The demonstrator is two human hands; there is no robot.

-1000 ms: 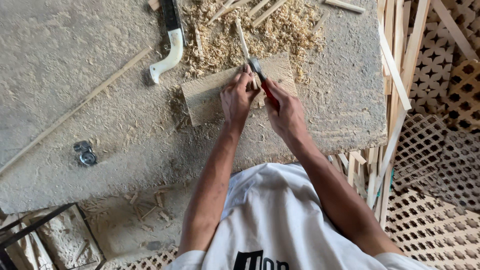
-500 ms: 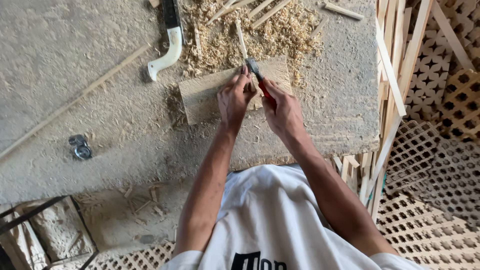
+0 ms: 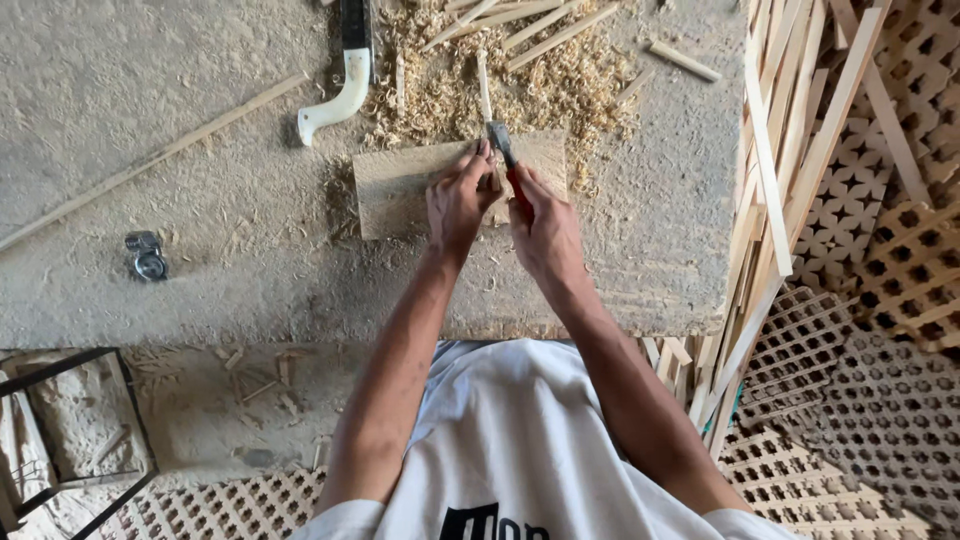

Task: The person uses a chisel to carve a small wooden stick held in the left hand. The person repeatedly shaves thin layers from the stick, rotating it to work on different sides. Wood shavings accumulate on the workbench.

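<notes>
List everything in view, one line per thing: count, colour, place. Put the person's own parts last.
wooden block: one, pale brown, centre of the slab, under both hands.
thin stick: one, pale wood, runs from the hands away over the shavings.
chisel: one, grey blade and red handle, in the right hand.
wood shavings: a heap, tan, beyond the block.
saw handle: one, white, top left of the shavings.
long strip: one, pale, lies slantwise on the left.
metal piece: one, grey, far left.
lattice panels: several, brown, right side.
loose slats: many, pale, right edge of the slab.
stone slab: one, grey, work surface.
left hand: on the stick.
right hand: grips the chisel.
</notes>
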